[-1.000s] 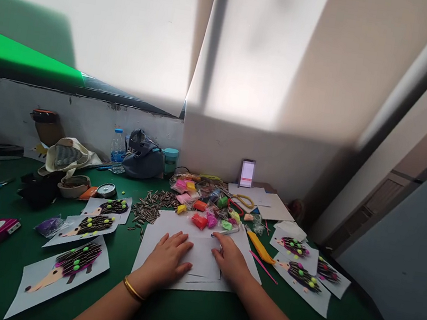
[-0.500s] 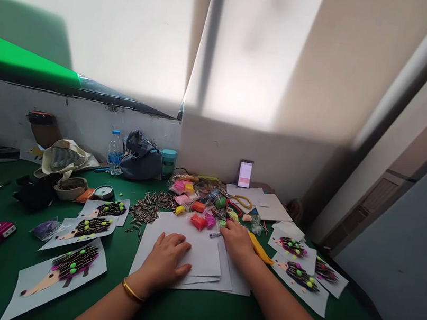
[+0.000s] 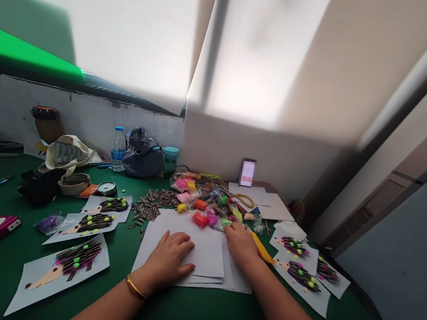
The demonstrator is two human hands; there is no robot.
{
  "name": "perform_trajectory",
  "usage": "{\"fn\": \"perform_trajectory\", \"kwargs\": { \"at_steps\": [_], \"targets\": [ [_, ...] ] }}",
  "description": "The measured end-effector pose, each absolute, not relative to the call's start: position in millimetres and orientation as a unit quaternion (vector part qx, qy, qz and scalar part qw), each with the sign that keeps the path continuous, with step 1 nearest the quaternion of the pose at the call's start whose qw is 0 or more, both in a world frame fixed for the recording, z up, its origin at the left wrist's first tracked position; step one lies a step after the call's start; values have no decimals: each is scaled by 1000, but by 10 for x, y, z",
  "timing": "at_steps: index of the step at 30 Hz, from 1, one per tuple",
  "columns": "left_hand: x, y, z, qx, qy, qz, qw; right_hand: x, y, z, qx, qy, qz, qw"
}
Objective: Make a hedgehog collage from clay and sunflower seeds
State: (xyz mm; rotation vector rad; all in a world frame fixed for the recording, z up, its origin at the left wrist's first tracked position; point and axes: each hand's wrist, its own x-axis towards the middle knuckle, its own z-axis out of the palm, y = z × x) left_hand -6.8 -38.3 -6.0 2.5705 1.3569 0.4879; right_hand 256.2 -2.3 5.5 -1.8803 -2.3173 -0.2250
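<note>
My left hand [image 3: 170,258] lies flat with fingers spread on a stack of white paper [image 3: 203,255], a gold-coloured bangle around its wrist. To the right, my right hand [image 3: 240,243] rests over the stack's far right edge, fingers bent and close together. The end of a slim, pale pen [image 3: 219,227] pokes out at its fingertips; the rest is hidden. Just beyond are small bags of coloured modelling clay, including a red one [image 3: 200,219] and a purple one [image 3: 211,218]. A yellow, curved object [image 3: 263,249] lies beside my right hand.
Sunflower seeds [image 3: 150,204] are heaped left of the paper. Hedgehog pictures lie on both sides, one at left [image 3: 64,271], one at right [image 3: 302,280]. Yellow-handled scissors [image 3: 245,200] and a propped phone [image 3: 247,172] are behind. A water bottle [image 3: 117,150] stands far left.
The view has shifted slightly. The pen end has moved a little away from me and shows less beside my right fingers. My left hand stays flat on the paper.
</note>
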Motion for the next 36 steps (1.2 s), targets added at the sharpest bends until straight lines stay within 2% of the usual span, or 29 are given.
{"fn": "perform_trajectory", "kwargs": {
  "at_steps": [12, 19, 30, 36],
  "targets": [
    [-55, -428, 26, 885, 406, 196, 118, 2524, -56, 209, -662, -744, 15, 86],
    [-56, -422, 1, 883, 409, 194, 121, 2375, -26, 148, -622, -776, 88, 54],
    [-53, -436, 1, 885, 415, 186, 105, 2337, 66, 107, -676, -735, 23, 39],
    [-52, -426, -12, 888, 411, 181, 95, 2422, -75, 129, -687, -722, -24, 76]
  ]
}}
